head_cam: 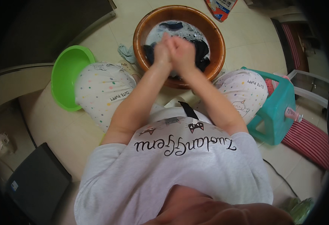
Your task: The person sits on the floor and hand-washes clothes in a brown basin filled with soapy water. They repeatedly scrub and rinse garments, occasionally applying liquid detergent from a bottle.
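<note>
My left hand [162, 53] and my right hand [183, 52] are pressed together over a round brown basin [220, 42]. Both are blurred, with the fingers curled inward. Whether something is pinched between them cannot be made out. Below them, dark wet cloth [201, 52] lies in soapy water [156, 31] with white foam and bubbles. A smaller dark blue piece of cloth [172, 26] pokes through the suds at the basin's far side. My hands and forearms hide the near middle of the basin.
A green plastic basin [61, 81] leans by my left knee. Pale blue cloth [127, 53] lies beside the brown basin. At my right stands a teal plastic stool [285, 112] with a small pink bottle [293, 114]. A red detergent bag [221, 9] lies beyond.
</note>
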The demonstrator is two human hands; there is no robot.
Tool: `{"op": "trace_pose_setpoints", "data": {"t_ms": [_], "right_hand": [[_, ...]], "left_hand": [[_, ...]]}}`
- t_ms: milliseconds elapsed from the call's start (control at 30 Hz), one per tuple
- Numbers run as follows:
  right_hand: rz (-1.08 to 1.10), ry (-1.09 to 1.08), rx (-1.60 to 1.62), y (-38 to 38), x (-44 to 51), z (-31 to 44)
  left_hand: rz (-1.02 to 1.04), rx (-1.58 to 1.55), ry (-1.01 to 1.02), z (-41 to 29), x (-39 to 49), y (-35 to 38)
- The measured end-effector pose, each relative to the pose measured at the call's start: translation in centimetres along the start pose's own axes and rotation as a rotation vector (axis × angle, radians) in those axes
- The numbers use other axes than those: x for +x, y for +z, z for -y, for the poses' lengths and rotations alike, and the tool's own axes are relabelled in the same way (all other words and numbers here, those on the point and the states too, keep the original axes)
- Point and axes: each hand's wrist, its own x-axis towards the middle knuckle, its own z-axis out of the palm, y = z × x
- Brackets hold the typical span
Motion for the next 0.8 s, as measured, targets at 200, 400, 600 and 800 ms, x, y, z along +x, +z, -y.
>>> {"op": "trace_pose_setpoints", "data": {"t_ms": [200,400,600,800], "right_hand": [[-0.073,-0.027,0.139,2.1,1.3,-4.7],[-0.059,-0.156,0.321,1.6,2.0,-3.6],[-0.181,0.119,0.112,2.0,2.4,-8.5],[-0.069,-0.29,0.228,3.1,1.4,-7.7]], "left_hand": [[-0.188,0.133,-0.009,0.8,2.0,-0.1],[0.091,0.308,0.059,1.9,4.8,-1.1],[-0.026,0.274,0.023,4.0,5.0,-0.8],[0.654,0.074,-0.099,0.3,5.9,-0.5]]}}
